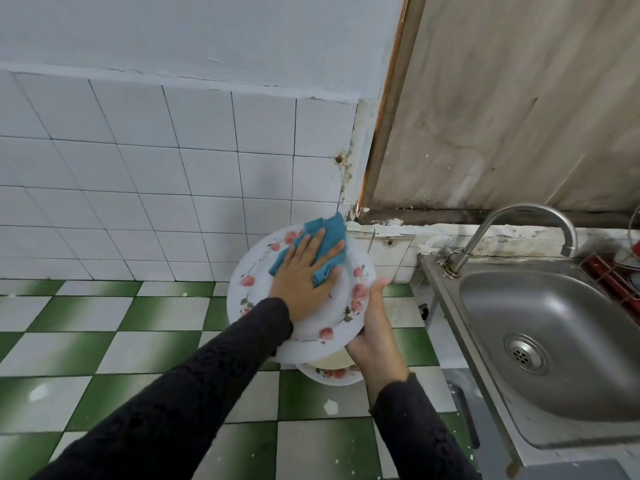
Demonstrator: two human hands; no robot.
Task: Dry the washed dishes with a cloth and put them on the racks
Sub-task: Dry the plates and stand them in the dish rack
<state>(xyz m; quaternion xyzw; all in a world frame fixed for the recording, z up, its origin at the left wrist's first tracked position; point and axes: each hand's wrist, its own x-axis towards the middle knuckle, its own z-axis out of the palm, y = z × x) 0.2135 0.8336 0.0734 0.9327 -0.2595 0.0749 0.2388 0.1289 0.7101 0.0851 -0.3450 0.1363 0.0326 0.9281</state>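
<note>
Rose-patterned white plate (358, 292) tilted, blue cloth (329, 242) on it

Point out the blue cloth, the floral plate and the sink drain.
blue cloth (334, 225): head view, on its top fold.
floral plate (247, 281): head view, left rim, on a rose.
sink drain (521, 355): head view, perforated centre.

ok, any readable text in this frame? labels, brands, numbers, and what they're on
No readable text anywhere in this view.
plate: red flower pattern only, no lettering.
cloth: plain blue, no tag showing.
sink and tap: no brand mark visible.
red rack at the right edge: mostly cut off, cannot tell.
</note>
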